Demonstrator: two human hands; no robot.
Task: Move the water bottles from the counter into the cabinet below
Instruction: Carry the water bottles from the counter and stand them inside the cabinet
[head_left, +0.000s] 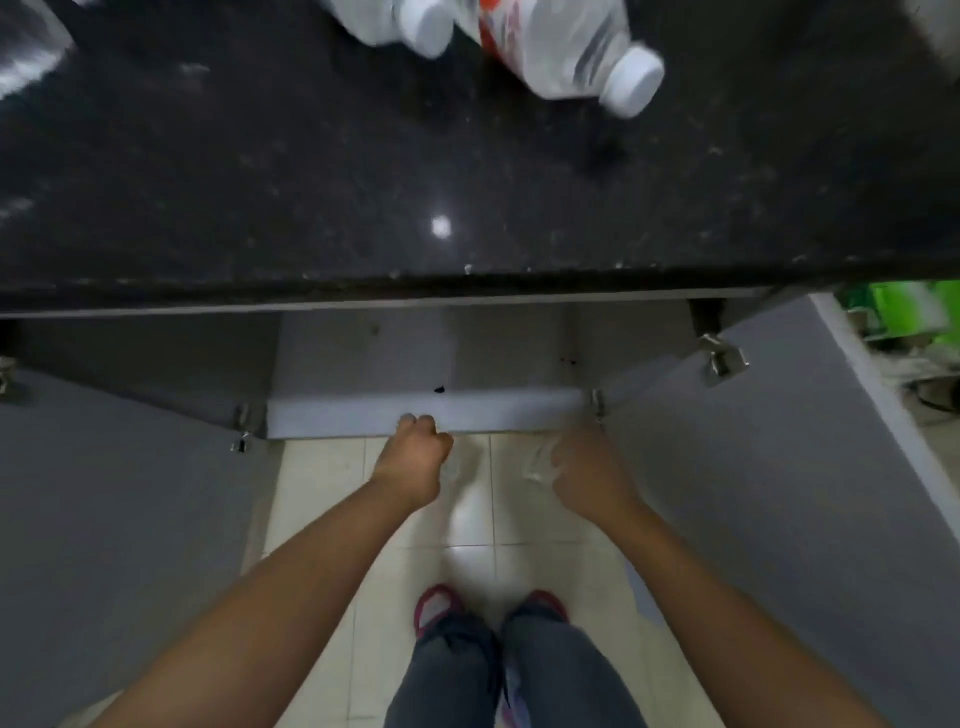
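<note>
Your left hand (413, 449) is curled, empty; your right hand (582, 467) blurs, its grasp unreadable, around something clear; two bottles (566, 47) lie cropped on the bench (311, 182).

red-and-white bottle label (506, 23) too blurred, no readable text

Person wearing no sleeves here: both arms showing bare from near edge right up to hands. Left hand (413, 454) and right hand (589, 470) wearing no gloves, no rings, no watch. Legs wearing dark grey-blue trousers (511, 670), loose and a bit creased. Feet wearing slippers: left slipper (435, 605) showing dark red strap over pale grey sole, right slipper (543, 603) showing dark red top, partly hiding under trouser leg.
</note>
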